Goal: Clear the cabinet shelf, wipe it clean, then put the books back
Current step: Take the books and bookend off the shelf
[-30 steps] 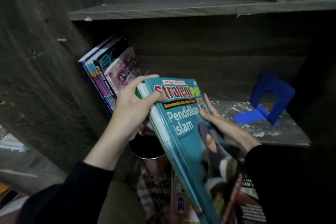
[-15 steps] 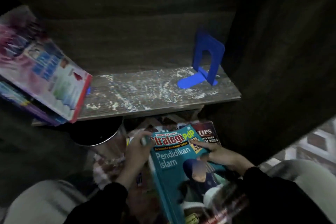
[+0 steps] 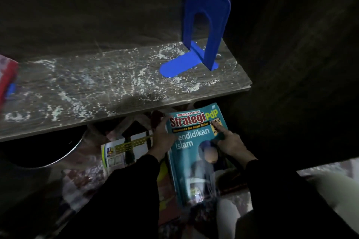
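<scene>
The teal book titled "Strategi PdP Pendidikan Islam" lies low, below the front edge of the cabinet shelf, on top of other books. My left hand grips its left spine edge near the top corner. On the cover rests my right hand, index finger stretched out and pressing near the title. The shelf board is bare in the middle and strewn with white dust and crumbs. A blue bookend stands upright at its right end.
A red-edged book shows at the shelf's left end. Under the shelf sit a dark metal-rimmed bin and a yellow-and-white book. A dark cabinet wall closes the right side.
Both hands carried the teal book from shelf height down below the shelf and laid it on the pile. The view dropped and shifted right, so the leaning books slid out at the left.
</scene>
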